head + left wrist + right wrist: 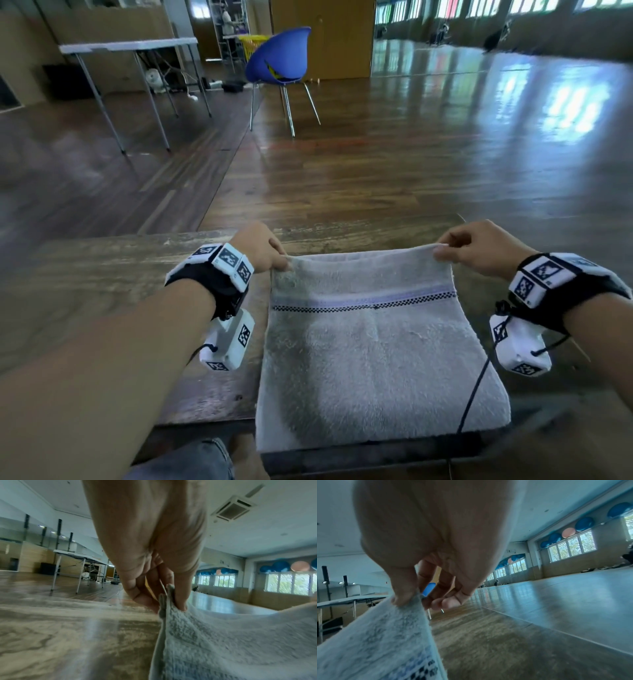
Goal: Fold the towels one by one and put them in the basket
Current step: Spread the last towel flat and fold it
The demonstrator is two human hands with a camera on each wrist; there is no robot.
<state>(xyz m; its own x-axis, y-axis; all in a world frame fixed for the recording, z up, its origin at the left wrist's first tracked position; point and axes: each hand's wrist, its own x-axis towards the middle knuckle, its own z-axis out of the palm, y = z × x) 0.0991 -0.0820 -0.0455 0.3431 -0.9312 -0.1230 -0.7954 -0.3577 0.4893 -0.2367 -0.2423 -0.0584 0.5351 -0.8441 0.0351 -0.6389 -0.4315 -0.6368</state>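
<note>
The pale towel [373,353] lies on the wooden table [102,291], seemingly long axis running away from the person, far corners pinched up by left hand [260,248] and right hand [479,248].

Towel [376,346] flat on the table [102,301], near edge at the table's near edge, left hand [260,250] at its far left corner, right hand [479,246] at its far right; chair [279,56] well beyond, second table [130,46] left of it.
</note>
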